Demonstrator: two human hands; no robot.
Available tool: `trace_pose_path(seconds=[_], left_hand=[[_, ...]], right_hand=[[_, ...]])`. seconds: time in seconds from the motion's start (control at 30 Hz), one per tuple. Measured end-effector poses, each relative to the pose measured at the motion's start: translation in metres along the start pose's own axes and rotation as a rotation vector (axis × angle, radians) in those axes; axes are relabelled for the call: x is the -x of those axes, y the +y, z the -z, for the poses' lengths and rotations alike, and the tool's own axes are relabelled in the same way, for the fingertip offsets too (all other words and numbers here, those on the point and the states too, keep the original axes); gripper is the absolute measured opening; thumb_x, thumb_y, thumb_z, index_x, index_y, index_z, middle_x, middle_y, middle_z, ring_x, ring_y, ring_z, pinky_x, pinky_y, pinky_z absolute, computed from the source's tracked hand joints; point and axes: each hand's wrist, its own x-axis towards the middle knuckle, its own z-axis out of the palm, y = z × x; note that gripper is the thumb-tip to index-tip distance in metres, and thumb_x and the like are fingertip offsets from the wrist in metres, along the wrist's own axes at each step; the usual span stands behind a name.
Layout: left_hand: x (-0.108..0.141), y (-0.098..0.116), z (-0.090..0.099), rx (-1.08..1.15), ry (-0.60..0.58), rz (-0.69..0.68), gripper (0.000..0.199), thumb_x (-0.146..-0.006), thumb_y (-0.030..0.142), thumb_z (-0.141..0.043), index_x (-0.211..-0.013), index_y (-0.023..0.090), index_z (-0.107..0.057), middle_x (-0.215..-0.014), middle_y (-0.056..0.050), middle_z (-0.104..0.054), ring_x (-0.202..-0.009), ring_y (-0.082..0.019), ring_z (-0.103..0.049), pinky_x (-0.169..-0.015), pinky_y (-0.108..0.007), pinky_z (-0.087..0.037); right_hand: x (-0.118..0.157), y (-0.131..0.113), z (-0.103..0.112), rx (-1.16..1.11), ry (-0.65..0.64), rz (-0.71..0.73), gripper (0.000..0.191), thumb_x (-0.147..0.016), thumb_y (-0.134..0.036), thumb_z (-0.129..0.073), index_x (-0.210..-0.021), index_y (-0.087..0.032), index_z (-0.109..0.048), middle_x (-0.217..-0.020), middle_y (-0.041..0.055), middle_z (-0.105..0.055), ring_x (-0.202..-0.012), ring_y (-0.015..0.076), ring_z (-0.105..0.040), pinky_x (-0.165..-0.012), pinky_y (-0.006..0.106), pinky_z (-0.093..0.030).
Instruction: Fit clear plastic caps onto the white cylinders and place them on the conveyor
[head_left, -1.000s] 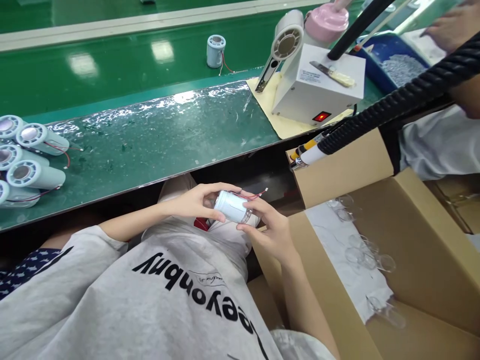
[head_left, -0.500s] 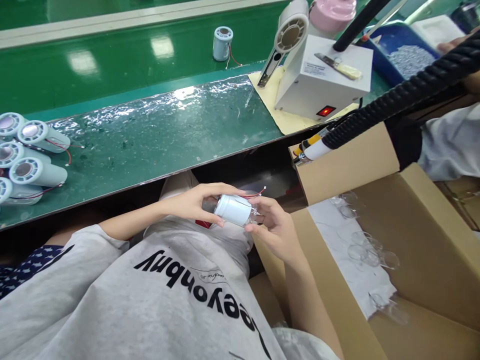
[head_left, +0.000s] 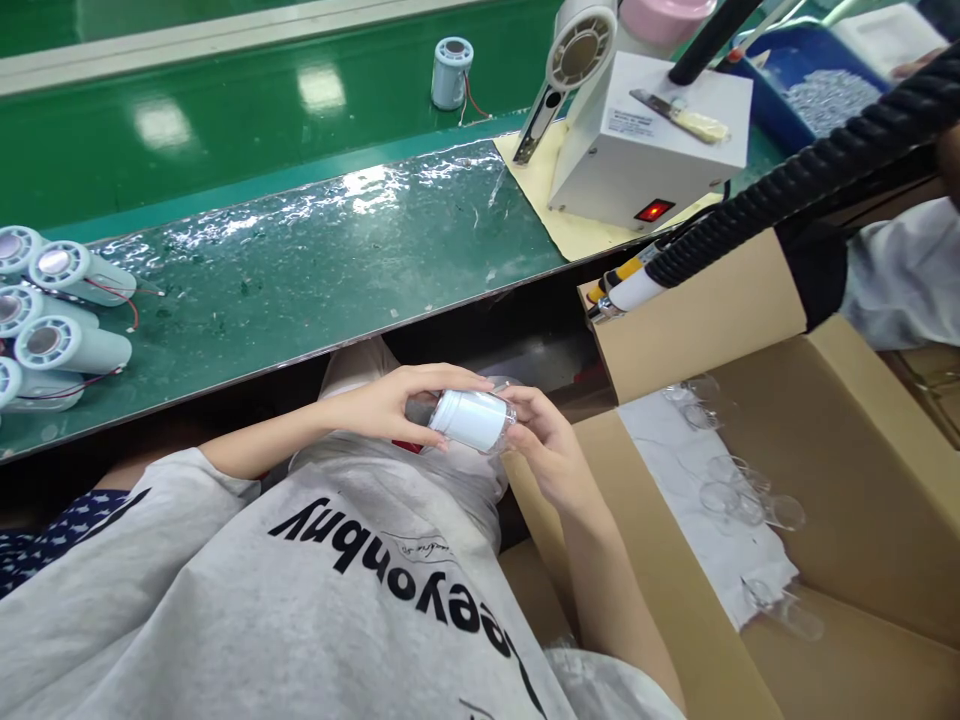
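A light blue cylinder [head_left: 471, 419] lies on its side between my two hands, above my lap. My left hand [head_left: 405, 402] is wrapped round its left end, thumb below and fingers above, where a dark grey part shows. The fingertips of my right hand [head_left: 546, 440] hold the right end, at a clear plastic piece [head_left: 510, 415] that fits round it. How far the clear piece reaches over the cylinder is hard to tell.
Several blue cylinders with red wires [head_left: 73, 343] lie on the green bench [head_left: 322, 270] at left. One stands on the green belt [head_left: 452, 75]. Right are a white box [head_left: 645, 150], a black hose [head_left: 795, 170], a cardboard box [head_left: 862, 470] with clear pieces, and a person's sleeve [head_left: 907, 275].
My right hand has shifted slightly round the cylinder's right end. The red wire that stuck out above it no longer shows, and a clear rim now shows there. The view has tilted slightly.
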Motion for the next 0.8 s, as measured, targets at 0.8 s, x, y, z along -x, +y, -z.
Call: trace_pose_path(seconds=[0.8], left_hand=[[0.003, 0.001, 0.000, -0.018, -0.020, 0.006, 0.069, -0.079, 0.028, -0.085, -0.143, 0.031, -0.062, -0.153, -0.012, -0.057, -0.143, -0.030, -0.053, -0.113, -0.045, -0.049]], right_hand=[[-0.004, 0.011, -0.016, -0.220, -0.046, -0.352, 0.072, -0.068, -0.090, -0.066, -0.089, -0.022, -0.055, -0.057, -0.0004, -0.066, -0.041, 0.0174, -0.062, -0.034, 0.024, -0.048]])
